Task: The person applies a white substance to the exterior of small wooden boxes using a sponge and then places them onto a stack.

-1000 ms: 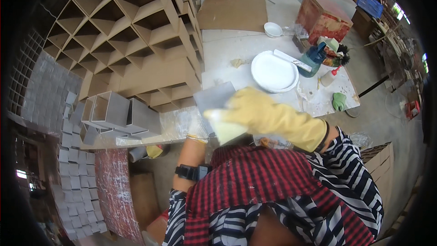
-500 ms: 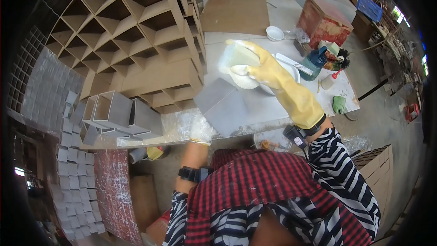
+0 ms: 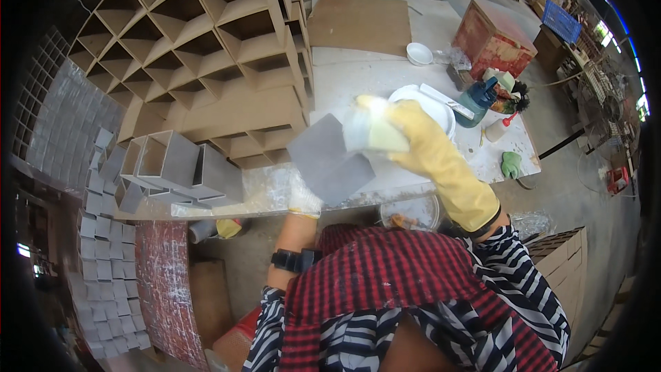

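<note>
My left hand [image 3: 305, 198], in a white work glove, grips the near left side of a grey box [image 3: 323, 155] at the table's front edge. Its fingers are partly hidden by the box. A yellow rubber glove covers my right hand [image 3: 413, 131], which is closed on a pale sponge [image 3: 375, 132]. The sponge is at the right side of the grey box and blurred by motion; whether it touches cannot be made out. Just behind the right hand, a white basin [image 3: 449, 124] has a white strip [image 3: 446, 101] lying across its rim.
A brown cubbyhole rack [image 3: 237, 107] stands at the left, with several grey boxes [image 3: 169, 158] before it. On the table's right are a teal jug [image 3: 475, 105], a red-tipped bottle [image 3: 497, 129], a green cloth [image 3: 510, 164] and a red-stained box [image 3: 492, 41]. Farther back lies a brown board [image 3: 361, 24].
My right hand has brought the sponge down and toward me, from above the table to beside the grey box. The left hand has tilted the box, staying near the table edge.
</note>
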Action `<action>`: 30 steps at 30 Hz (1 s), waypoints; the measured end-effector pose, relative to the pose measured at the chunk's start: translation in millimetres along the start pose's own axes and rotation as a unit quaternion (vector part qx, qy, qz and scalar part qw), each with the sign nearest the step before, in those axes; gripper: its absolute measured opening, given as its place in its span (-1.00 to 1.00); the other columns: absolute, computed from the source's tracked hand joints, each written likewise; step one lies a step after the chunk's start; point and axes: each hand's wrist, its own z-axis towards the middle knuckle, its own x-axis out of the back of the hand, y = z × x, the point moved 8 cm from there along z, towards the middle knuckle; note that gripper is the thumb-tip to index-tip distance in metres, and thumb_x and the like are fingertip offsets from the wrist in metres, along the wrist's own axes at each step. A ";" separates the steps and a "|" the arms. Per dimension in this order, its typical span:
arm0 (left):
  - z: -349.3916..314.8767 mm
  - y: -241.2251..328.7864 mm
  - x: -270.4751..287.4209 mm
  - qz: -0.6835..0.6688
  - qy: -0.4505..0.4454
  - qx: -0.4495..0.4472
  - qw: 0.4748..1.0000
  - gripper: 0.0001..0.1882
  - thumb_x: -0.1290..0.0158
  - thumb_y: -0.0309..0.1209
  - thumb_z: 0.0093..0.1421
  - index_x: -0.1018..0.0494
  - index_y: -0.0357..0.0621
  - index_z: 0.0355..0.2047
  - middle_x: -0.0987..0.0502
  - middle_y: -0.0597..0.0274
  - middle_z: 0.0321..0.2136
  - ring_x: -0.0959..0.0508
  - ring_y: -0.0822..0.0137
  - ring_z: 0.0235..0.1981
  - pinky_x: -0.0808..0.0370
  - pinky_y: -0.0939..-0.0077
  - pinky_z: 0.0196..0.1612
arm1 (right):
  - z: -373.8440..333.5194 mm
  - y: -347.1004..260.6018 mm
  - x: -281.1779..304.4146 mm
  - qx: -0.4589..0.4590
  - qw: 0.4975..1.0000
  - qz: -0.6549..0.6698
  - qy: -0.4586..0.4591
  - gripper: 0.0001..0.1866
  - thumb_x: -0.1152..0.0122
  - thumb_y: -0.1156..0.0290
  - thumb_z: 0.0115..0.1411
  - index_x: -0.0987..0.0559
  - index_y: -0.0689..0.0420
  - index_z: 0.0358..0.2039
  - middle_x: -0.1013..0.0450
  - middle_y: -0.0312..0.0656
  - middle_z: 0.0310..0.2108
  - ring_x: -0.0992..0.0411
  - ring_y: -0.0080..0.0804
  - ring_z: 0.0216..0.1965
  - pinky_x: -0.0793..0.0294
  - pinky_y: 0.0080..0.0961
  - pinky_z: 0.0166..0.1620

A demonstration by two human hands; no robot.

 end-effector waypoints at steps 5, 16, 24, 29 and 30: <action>4.6 -35.2 16.1 -0.487 -0.131 0.041 0.862 -0.56 0.30 -0.23 0.34 -0.29 -0.24 0.08 -0.40 -0.02 0.02 -0.43 0.07 0.01 -0.38 0.22 0.09 | 11.9 -5.0 2.1 0.039 0.998 -0.019 0.055 -0.19 -0.39 0.57 -0.36 -0.39 0.09 0.05 -0.40 -0.07 -0.28 -0.37 -0.06 -0.17 -0.39 -0.26 -0.06; 15.1 -21.4 -4.2 -0.223 0.125 0.150 0.955 -0.47 0.21 -0.04 0.34 -0.30 -0.21 0.10 -0.44 0.11 -0.03 -0.47 0.25 -0.05 -0.46 0.35 0.00 | 39.7 -14.6 -17.5 0.130 0.984 -0.122 0.029 -0.34 -0.27 0.44 -0.13 -0.40 -0.07 0.09 -0.40 -0.18 -0.57 -0.42 -0.08 -0.50 -0.41 -0.22 -0.43; 11.5 -23.1 -9.0 -0.128 0.133 0.184 0.965 -0.46 0.10 -0.01 0.29 -0.34 -0.20 0.07 -0.47 0.18 -0.08 -0.47 0.36 -0.09 -0.45 0.44 -0.01 | 57.1 -14.8 -53.9 0.154 0.984 -0.047 -0.077 -0.53 -0.36 0.36 -0.23 -0.49 0.04 -0.21 -0.44 -0.14 -0.50 -0.44 -0.07 -0.44 -0.42 -0.20 -0.33; 46.8 -60.8 37.8 0.078 0.045 -0.019 0.996 -0.47 0.06 -0.08 0.28 -0.30 -0.21 0.09 -0.45 0.21 -0.04 -0.46 0.37 -0.08 -0.45 0.47 -0.05 | 55.0 -44.0 -32.0 0.163 0.984 0.047 -0.048 -0.57 -0.31 0.40 -0.16 -0.48 0.03 -0.18 -0.44 -0.13 -0.49 -0.42 -0.05 -0.44 -0.41 -0.20 -0.33; 52.7 -59.1 45.8 0.360 0.002 -0.217 0.907 -0.48 0.07 -0.10 0.29 -0.29 -0.22 0.11 -0.44 0.21 -0.02 -0.46 0.37 -0.06 -0.44 0.46 -0.03 | 44.9 -62.5 -43.1 0.185 0.973 0.076 -0.114 -0.58 -0.30 0.41 -0.13 -0.47 0.03 -0.17 -0.44 -0.11 -0.49 -0.42 -0.05 -0.42 -0.41 -0.21 -0.30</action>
